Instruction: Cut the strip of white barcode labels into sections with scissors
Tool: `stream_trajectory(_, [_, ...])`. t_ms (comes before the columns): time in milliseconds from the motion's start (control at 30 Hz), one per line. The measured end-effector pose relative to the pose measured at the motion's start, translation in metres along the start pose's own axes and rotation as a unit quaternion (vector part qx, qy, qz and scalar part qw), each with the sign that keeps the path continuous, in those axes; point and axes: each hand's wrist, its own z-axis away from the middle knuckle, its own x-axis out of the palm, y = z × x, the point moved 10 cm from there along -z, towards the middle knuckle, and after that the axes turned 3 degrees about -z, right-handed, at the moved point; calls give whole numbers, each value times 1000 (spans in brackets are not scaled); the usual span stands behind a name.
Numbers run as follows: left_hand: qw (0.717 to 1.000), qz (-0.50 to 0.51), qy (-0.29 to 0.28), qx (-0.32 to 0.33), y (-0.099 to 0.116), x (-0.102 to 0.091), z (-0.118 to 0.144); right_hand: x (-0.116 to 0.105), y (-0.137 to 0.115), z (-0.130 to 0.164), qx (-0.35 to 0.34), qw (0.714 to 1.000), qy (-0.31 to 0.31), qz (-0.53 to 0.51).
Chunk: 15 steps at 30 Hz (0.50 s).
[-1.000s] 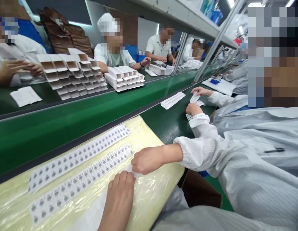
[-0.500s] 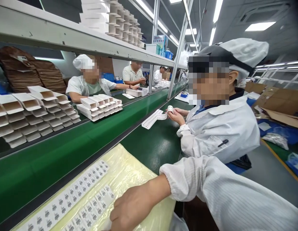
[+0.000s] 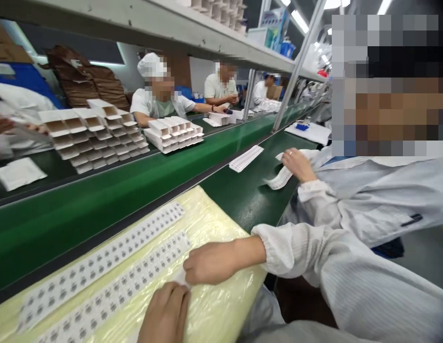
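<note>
My right hand (image 3: 211,263) is at the middle of a pad wrapped in yellow film (image 3: 221,305), its fingers closed on the edge of a white strip (image 3: 180,275). Just below and left, my left hand (image 3: 164,312) rests with its fingers pressed together on the same strip, most of which the hands cover. Beyond them on the pad lie a near label sheet (image 3: 124,286) and a far label sheet (image 3: 99,267), both white with rows of small dark printed marks.
A green conveyor belt (image 3: 135,171) runs past the pad, with stacked white open boxes (image 3: 99,138) behind it. At right, a co-worker's hand (image 3: 298,164) is over a curled label strip (image 3: 280,180), near another label sheet (image 3: 246,158). A metal shelf (image 3: 164,28) crosses above.
The view has swung left and down. My left hand has come into view beside my right hand. The co-worker's roll of labels is lowered to the table, with a loose strip hanging out.
</note>
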Motion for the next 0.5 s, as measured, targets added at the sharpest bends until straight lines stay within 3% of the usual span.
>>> stream_trajectory(133, [993,-51,-79,-69,15,0,-11,1,0,-17,-47,994,-65,-79])
stream_trajectory(267, [983,-47,-134,-115,12,14,-10,4,5,-22,-76,981,-109,-138])
stream_trajectory(500, [974,-49,-179,-127,11,14,-12,13,22,-4,-50,988,-98,-109])
